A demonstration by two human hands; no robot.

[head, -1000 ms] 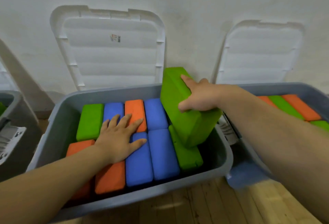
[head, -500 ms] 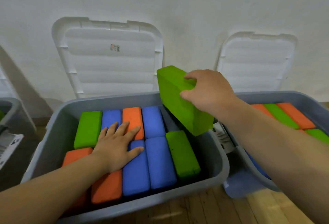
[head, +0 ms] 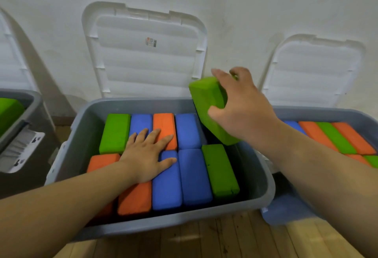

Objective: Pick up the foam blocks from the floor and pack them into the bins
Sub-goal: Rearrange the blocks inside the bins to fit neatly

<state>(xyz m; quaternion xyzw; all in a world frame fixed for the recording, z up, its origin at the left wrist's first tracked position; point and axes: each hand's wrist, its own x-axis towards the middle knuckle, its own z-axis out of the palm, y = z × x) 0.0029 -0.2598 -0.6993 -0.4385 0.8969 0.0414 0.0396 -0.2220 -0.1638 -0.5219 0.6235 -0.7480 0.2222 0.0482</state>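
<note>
A grey bin (head: pixel 167 222) in front of me holds two rows of foam blocks in green, blue and orange. My left hand (head: pixel 146 153) lies flat with spread fingers on the blue and orange blocks in the middle. My right hand (head: pixel 240 106) grips a green foam block (head: pixel 208 107), tilted in the air above the bin's far right corner. Below it the far row has an empty dark gap beside a blue block (head: pixel 187 130). A green block (head: pixel 219 170) fills the near right slot.
A second grey bin (head: pixel 327 114) on the right holds orange, green and blue blocks. A third bin (head: pixel 30 102) at the left edge holds a green block. White lids (head: pixel 143 53) lean on the wall behind. Wooden floor lies in front.
My right hand has lifted the green block up and away from the bin's right side, turning it. My left hand stays pressed on the packed blocks.
</note>
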